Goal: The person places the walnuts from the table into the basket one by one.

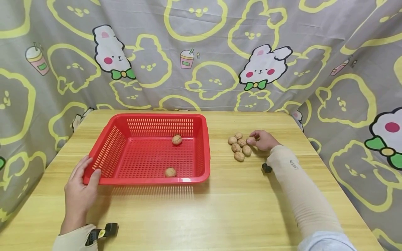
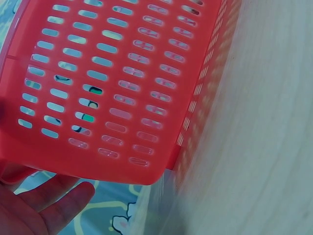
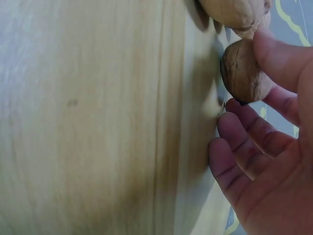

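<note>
A red plastic basket (image 1: 205,150) with slotted walls sits on the left half of the table. My left hand (image 1: 79,193) grips its near left corner, thumb over the rim and fingers outside; the left wrist view shows the fingers (image 2: 66,203) beside the slotted wall. Inside the basket lie two walnuts, one walnut (image 1: 177,139) toward the back and another walnut (image 1: 170,172) by the front wall. To the right of the basket, my right hand (image 1: 265,140) pinches a walnut (image 3: 239,71) between thumb and fingers, at the edge of a small cluster of walnuts (image 1: 236,147).
The wooden table (image 1: 232,209) carries the basket and the walnuts. Behind it and at both sides hangs a grey patterned curtain (image 1: 216,45). Black wrist cameras are strapped at both wrists, the left camera (image 1: 111,229) and the right camera (image 1: 266,168).
</note>
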A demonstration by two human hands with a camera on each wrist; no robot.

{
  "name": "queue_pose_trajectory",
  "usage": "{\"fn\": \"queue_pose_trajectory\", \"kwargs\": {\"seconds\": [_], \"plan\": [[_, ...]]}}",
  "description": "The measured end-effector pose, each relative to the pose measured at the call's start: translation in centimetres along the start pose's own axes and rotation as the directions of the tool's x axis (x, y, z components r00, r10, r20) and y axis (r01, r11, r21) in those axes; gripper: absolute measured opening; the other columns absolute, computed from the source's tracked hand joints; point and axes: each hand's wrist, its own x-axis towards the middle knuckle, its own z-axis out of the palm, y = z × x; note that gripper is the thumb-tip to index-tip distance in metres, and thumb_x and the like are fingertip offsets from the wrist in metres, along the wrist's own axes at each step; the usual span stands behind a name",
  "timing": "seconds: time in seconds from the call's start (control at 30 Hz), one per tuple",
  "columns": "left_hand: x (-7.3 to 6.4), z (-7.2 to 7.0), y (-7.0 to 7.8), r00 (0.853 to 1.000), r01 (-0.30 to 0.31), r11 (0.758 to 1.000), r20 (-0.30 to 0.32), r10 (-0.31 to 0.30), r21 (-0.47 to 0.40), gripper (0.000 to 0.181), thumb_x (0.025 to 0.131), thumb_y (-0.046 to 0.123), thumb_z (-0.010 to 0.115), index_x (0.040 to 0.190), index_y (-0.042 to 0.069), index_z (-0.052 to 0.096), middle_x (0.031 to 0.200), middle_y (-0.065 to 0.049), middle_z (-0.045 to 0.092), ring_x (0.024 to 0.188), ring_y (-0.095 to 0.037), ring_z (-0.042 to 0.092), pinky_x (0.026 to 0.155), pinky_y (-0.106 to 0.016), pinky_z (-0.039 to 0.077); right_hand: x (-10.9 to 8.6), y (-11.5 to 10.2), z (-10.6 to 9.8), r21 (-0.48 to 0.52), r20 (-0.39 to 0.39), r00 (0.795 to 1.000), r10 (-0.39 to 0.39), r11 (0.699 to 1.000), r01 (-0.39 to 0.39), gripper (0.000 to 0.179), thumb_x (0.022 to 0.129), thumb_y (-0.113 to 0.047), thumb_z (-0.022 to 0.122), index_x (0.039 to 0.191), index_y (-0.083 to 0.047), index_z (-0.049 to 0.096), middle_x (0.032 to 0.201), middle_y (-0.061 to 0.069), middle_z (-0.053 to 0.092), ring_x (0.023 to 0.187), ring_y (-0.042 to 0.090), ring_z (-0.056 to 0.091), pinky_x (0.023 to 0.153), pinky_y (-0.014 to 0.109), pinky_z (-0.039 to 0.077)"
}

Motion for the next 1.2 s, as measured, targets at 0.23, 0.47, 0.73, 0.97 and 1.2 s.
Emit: {"fn": "queue_pose_trajectory", "kwargs": {"seconds": [0.23,0.47,0.73,0.97,1.2], "plan": [[0.0,-0.1,-0.1,0.999,-0.043,0.999,-0.017,0.042,-0.018,0.044,0.095,0.012,0.056,0.138,0.002,0.052,0.148,-0.005,0.044,0.137,-0.019,0.037,0.104,-0.011,0.028,-0.5,-1.0,-0.5,-0.004,-0.036,0.999,0.012,1.0,-0.012,0.039,0.094,-0.026,0.064,0.119,0.003,0.054,0.113,0.024,0.056,0.103,0.037,0.054,0.088,0.049,0.046],[-0.1,-0.1,-0.3,0.997,-0.068,0.997,-0.03,0.067,-0.026,0.044,0.094,0.011,0.057,0.136,0.0,0.053,0.147,-0.007,0.045,0.136,-0.019,0.037,0.104,-0.01,0.028,-0.4,-1.9,-1.1,0.022,-0.074,0.997,0.036,0.999,-0.034,0.04,0.088,-0.02,0.069,0.119,-0.001,0.053,0.113,0.02,0.055,0.101,0.035,0.052,0.088,0.047,0.044],[0.0,0.0,-0.3,0.999,-0.042,0.999,-0.024,0.042,-0.019,0.045,0.095,0.014,0.056,0.138,0.003,0.052,0.148,-0.002,0.044,0.136,-0.016,0.038,0.104,-0.011,0.03,-0.1,-2.9,-1.5,0.037,-0.108,0.994,-0.012,0.999,0.016,0.037,0.087,-0.014,0.069,0.118,0.0,0.054,0.112,0.022,0.056,0.098,0.035,0.053,0.083,0.045,0.046],[0.1,0.0,-0.2,0.999,-0.041,0.999,-0.024,0.04,-0.023,0.044,0.095,0.013,0.056,0.138,0.003,0.052,0.148,-0.002,0.044,0.136,-0.016,0.038,0.103,-0.011,0.03,0.3,-4.0,-1.8,0.03,-0.115,0.993,-0.029,0.999,0.032,0.04,0.087,-0.016,0.07,0.12,0.0,0.055,0.115,0.022,0.056,0.101,0.035,0.052,0.085,0.047,0.044],[0.1,-0.1,-0.1,0.999,-0.042,0.999,-0.017,0.042,-0.024,0.044,0.094,0.011,0.056,0.137,0.001,0.052,0.148,-0.005,0.044,0.136,-0.023,0.038,0.103,-0.011,0.03,0.8,-5.1,-1.9,0.027,-0.122,0.991,-0.054,0.998,0.058,0.041,0.087,-0.018,0.07,0.121,0.0,0.055,0.112,0.019,0.058,0.094,0.032,0.054,0.079,0.043,0.047]]}}
